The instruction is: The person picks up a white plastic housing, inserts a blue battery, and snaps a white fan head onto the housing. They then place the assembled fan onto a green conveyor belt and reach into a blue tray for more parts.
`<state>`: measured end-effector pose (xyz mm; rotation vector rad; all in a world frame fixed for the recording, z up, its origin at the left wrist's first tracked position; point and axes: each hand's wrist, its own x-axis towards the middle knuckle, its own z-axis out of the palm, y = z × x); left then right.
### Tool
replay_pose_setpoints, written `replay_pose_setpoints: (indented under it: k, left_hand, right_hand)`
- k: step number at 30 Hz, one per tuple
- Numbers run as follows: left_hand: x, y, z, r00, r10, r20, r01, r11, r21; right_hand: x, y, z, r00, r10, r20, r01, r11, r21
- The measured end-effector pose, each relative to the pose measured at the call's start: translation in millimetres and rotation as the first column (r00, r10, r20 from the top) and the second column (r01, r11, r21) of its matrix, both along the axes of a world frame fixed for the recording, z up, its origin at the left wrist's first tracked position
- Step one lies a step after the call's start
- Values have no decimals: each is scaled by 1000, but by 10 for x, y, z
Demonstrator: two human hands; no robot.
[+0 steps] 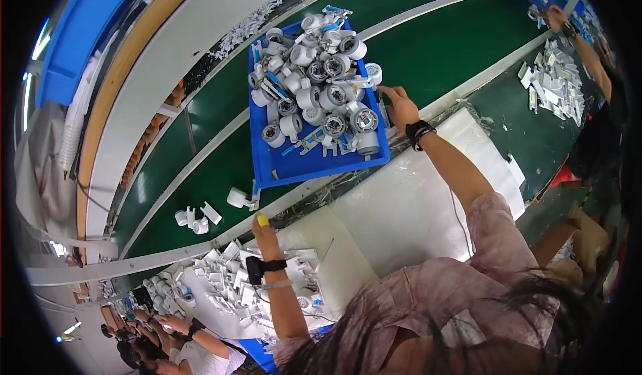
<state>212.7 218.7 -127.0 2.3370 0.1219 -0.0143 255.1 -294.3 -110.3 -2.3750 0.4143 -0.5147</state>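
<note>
A blue plastic bin (311, 168) is heaped with round white housings (307, 97) that have clear lens-like fronts, mixed with small white and blue clip-like pieces. My right hand (402, 109), with black bands at the wrist, is at the bin's right side, its fingers curled against the rim. Below the bin's near left corner is my left hand (266, 240), wearing a yellow fingertip cover and a black wristband. Its fingers are mostly hidden, and whether it touches the bin is unclear. Close to it, a white housing (237, 197) lies on the green conveyor belt (221, 168).
Loose white parts (231, 278) pile up on the bench beside my left forearm. A pale sheet (408, 188) covers the bench in front of me. At far right, another person's hand (554, 19) works near more white pieces (554, 84). Other workers (194, 348) sit at lower left.
</note>
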Motion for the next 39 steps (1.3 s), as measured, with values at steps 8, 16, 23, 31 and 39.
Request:
replay_pose_setpoints:
  k: [8, 16, 23, 31, 39]
  left_hand:
    - [-723, -837, 416, 953, 102, -285, -245, 813, -528]
    - [-1164, -1491, 956, 936, -330, -119, 192, 765, -615]
    - [-1493, -2327, 1533, 651, -709, 271, 732, 681, 23]
    - [-1758, -2044, 1413, 864, -461, 200, 432, 479, -764]
    - [-1819, -1742, 1396, 833, -542, 108, 299, 277, -913]
  right_hand:
    - [50, -504, 33, 959, 276, 62, -191, 794, -578]
    - [-984, -454, 841, 882, 468, -51, -470, 875, -114]
    - [-2174, 530, 1274, 816, 577, -38, -431, 651, 625]
    - [-2698, 1154, 1495, 753, 653, 82, -349, 290, 891]
    - [-2743, 1298, 1629, 601, 797, 49, -556, 374, 742]
